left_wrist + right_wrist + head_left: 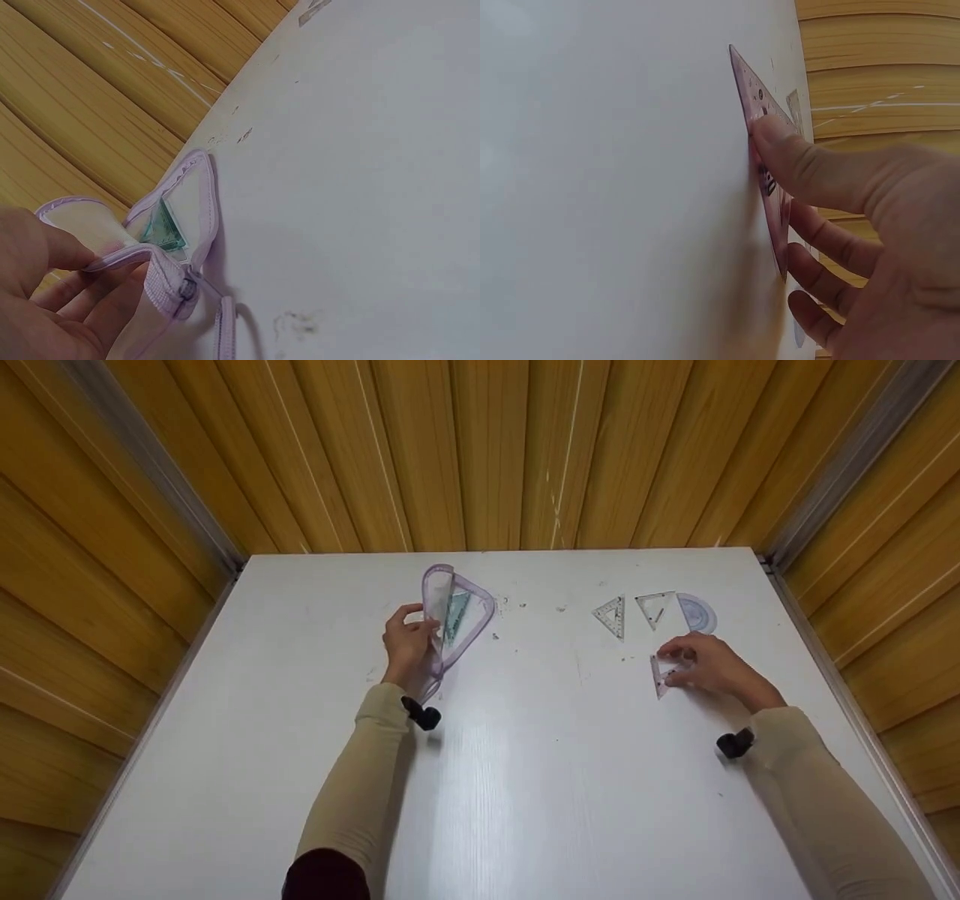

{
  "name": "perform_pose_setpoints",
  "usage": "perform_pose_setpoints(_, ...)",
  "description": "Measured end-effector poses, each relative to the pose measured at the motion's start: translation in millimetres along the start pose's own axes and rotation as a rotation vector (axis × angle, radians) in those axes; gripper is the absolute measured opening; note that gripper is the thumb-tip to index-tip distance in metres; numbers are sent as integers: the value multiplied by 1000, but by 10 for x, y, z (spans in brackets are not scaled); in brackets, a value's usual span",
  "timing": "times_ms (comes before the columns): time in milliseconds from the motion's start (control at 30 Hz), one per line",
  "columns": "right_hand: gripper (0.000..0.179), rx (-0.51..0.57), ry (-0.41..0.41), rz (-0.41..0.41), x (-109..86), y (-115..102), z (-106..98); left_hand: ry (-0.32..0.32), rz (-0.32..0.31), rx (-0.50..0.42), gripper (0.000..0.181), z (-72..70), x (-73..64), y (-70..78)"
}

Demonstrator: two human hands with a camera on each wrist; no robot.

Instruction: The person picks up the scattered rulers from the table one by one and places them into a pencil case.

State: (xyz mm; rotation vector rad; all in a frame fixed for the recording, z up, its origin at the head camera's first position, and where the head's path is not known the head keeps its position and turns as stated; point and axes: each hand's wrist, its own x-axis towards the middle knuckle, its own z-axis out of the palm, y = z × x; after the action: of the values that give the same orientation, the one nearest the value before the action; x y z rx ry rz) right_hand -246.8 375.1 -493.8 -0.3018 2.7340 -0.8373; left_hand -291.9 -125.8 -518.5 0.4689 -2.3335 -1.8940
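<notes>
My left hand [408,642] pinches the edge of a clear pouch with a lilac zipper border [480,624], its flap lifted open. Inside the pouch lies a green set square [165,227], seen through the opening in the left wrist view. The zipper's pull and strap [225,322] hang at the near corner. At the right of the table, my right hand [714,666] grips a pinkish-purple set square [767,169] between thumb and fingers. In the right wrist view it is tilted on edge, close over the table.
Beyond my right hand lie a clear set square [611,617], a second clear triangle [655,607] and a blue protractor [697,613]. The white table [525,780] has small dark marks and ends at yellow wood-look panels [487,457] behind and on both sides.
</notes>
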Motion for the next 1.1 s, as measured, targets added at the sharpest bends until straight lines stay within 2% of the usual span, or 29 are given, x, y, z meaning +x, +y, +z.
perform_pose_setpoints(433, 23, 6, 81, -31, 29, 21, -5, -4, 0, -9, 41, 4, -12, -29)
perform_pose_setpoints(700, 23, 31, 106, 7, 59, 10, -41, 7, 54, 24, 41, -4, 4, -13)
perform_pose_setpoints(867, 25, 70, 109, 39, 71, -8, -38, 2, 31, 24, 42, 3, 9, -9)
perform_pose_setpoints(1100, 27, 100, 117, 26, 83, 6, -8, 12, -2, 18, 41, 19, 3, -15)
